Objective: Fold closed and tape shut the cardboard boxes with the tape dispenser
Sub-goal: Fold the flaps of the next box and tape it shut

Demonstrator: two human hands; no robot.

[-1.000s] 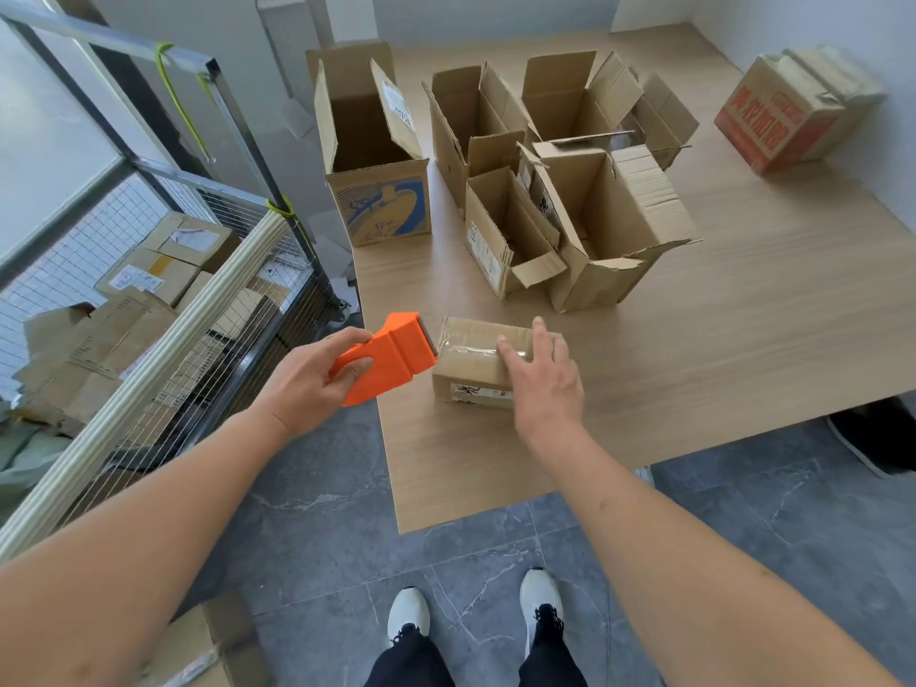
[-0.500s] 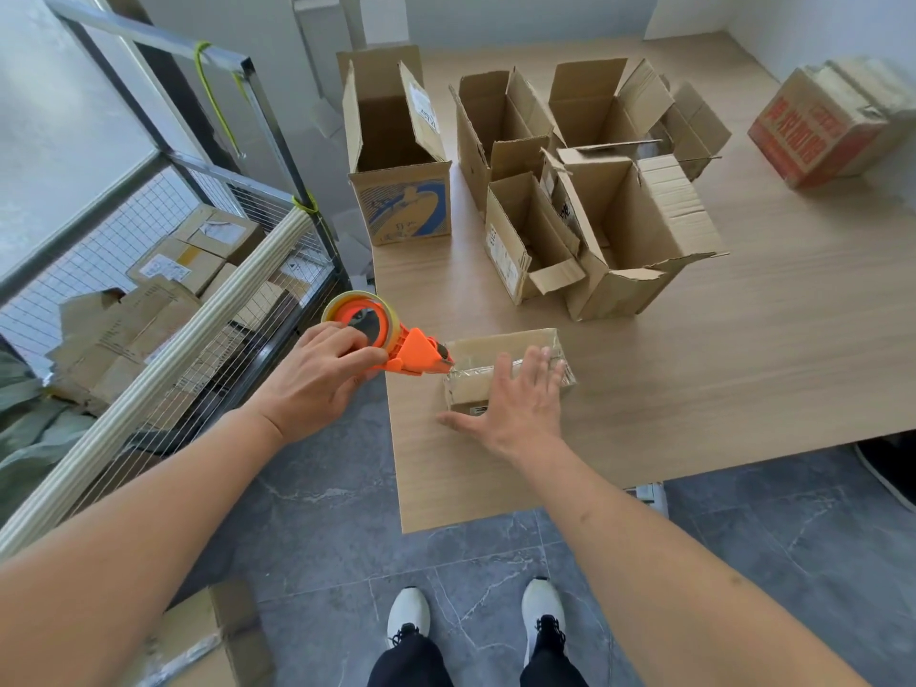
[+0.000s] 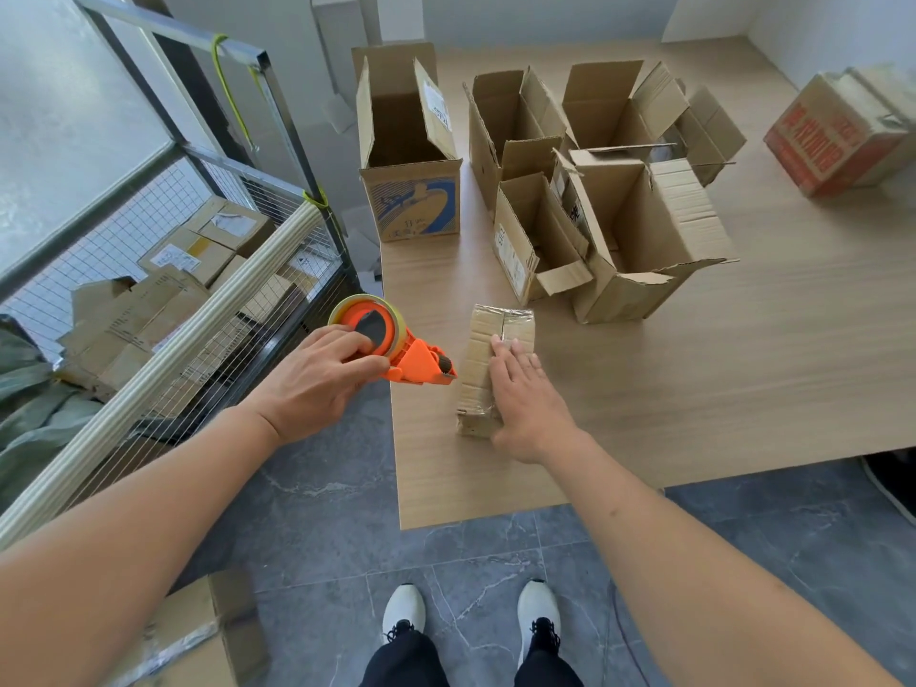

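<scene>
A small closed cardboard box (image 3: 488,349) lies near the table's front left corner, long side pointing away from me, with clear tape along its top seam. My right hand (image 3: 528,396) rests flat on its near right part, fingers spread. My left hand (image 3: 317,379) grips the orange tape dispenser (image 3: 396,347) just left of the box, its cutting end almost touching the box's left side. Behind stand several open boxes: a tall one with a blue print (image 3: 411,156) and a cluster (image 3: 600,200) with raised flaps.
The wooden table (image 3: 743,369) ends close in front of me. A red-printed box (image 3: 837,131) lies at the far right. A wire cage cart (image 3: 163,270) holding several taped boxes stands at the left. My white shoes (image 3: 404,612) stand on grey tile.
The small box has been turned from crosswise to lengthwise under my right hand. My left hand rotated the dispenser so its roll faces up and moved it to the box's left side.
</scene>
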